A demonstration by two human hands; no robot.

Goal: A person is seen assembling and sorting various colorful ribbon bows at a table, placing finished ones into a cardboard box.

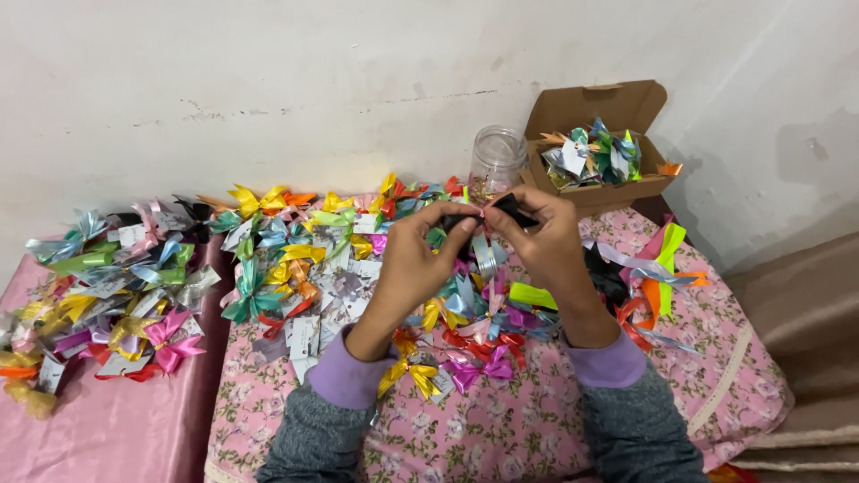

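- A person's two hands meet above the middle of a tabletop [537,438] draped in pink floral cloth, both pinched on one small black ribbon bow [490,213].
- The left hand [413,259] closes thumb and fingertips on the bow's left end; the right hand [548,246] nips its right end, which juts up in a dark point. Neither hand has fingers spread; both are closed on the bow.
- The bow's long axis runs left to right, spanning the narrow gap between the two sets of fingertips. It sits level with them and slightly toward the wall, lifted off the cloth.
- Neither hand is clearly the nearer: each holds one end, and the bow's middle lies between them.
- Directly under the hands spreads a heap of ribbon bows [465,313] in yellow, teal, red, purple and silver, some on small cards.
- A clear glass jar [497,161] stands just beyond the fingertips, close to the wall.
- Just beside the jar, to its right, an open cardboard box [608,112] holds more bows.
- Loose ribbon strips [658,268] in green, orange and silver lie right of the right hand's wrist.
- Well apart to the left, a second pile of bows [107,295] rests on pink satin cloth [134,429].
- Grey sleeves with purple cuffs [344,376] cover both forearms.
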